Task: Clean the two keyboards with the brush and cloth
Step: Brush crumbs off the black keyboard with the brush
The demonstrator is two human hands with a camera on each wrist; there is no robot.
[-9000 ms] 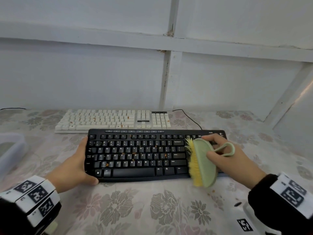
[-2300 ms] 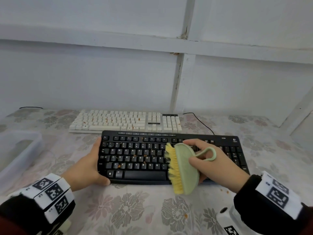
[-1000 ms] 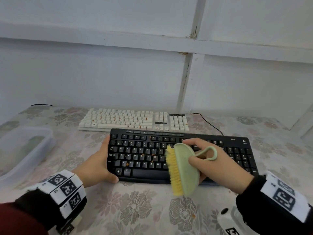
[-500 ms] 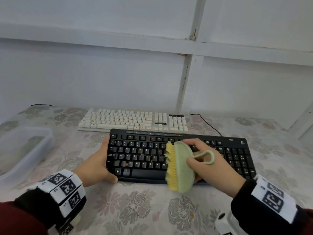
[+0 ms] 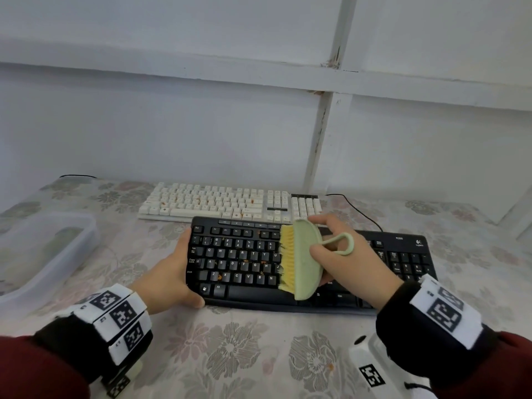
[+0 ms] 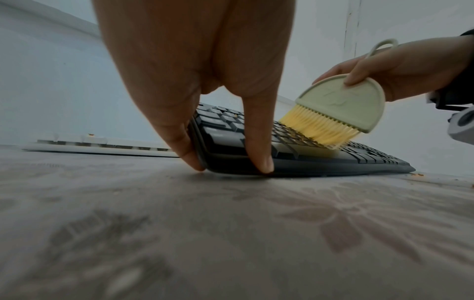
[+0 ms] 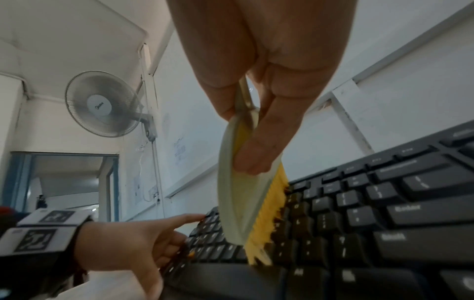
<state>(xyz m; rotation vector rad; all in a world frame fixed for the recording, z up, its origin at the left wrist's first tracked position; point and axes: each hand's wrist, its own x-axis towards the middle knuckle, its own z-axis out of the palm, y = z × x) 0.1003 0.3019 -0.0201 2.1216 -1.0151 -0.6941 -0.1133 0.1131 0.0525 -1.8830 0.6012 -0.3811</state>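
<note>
My right hand (image 5: 345,260) grips brush (image 5: 305,260), bristles on mid keys of black keyboard (image 5: 403,254) near tabletop front edge, uncleaned keys lying leftward toward left hand (image 5: 172,277) holding kbd's left end

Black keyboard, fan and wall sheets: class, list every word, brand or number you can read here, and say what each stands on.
"K200" and "Logitech": black keyboard, top right corner; the brand is small.
"Q W E R T Y", "A S D F G H", "Z X C V B N": its keys.
"Caps Lock", "Ctrl", "Alt": its keys.
"Midea": fan hub, blurred, likely.
Wall sheets: too small.
White keyboard: legends unreadable.
</note>
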